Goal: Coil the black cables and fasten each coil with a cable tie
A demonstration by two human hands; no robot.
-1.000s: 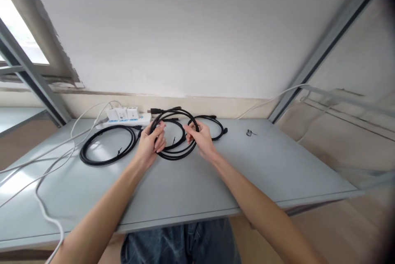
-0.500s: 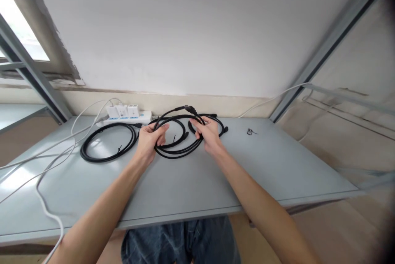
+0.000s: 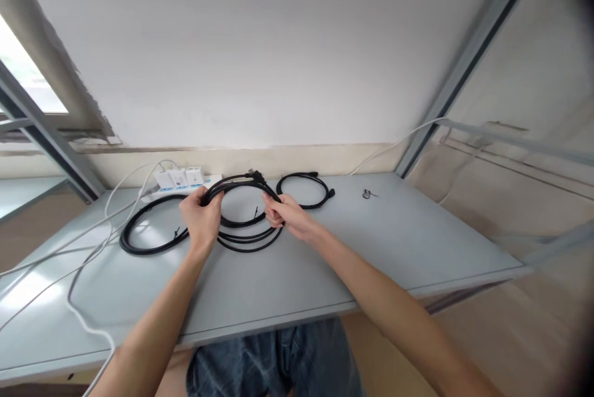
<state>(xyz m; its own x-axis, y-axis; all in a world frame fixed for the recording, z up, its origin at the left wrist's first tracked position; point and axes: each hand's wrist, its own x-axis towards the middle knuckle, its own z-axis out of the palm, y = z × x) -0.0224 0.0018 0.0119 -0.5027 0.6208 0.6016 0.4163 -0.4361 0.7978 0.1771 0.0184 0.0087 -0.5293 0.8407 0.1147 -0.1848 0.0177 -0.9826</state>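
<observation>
Between my hands a coiled black cable (image 3: 247,250) is held up above the desk, its plug (image 3: 257,176) at the top of the loop. My left hand (image 3: 202,211) is closed round the coil's left side. Its right side is gripped by my right hand (image 3: 284,211), thumb on top. Behind the held coil, another black cable coil (image 3: 240,224) with a small tie lies on the desk, partly hidden. A third coil (image 3: 149,252) rests to the left, close to my left hand. Beyond my right hand lies a smaller coil (image 3: 307,174) with two connectors.
A white power strip (image 3: 212,180) with several white adapters (image 3: 180,177) stands by the wall. White cords (image 3: 78,316) run across the left of the grey desk (image 3: 371,248). Small black ties (image 3: 367,193) lie at the right. Metal posts (image 3: 468,63) rise at both sides.
Both hands have moved left with the held coil, uncovering the small coil on the right. My left hand now wraps further over the strands. The view has shifted slightly.
</observation>
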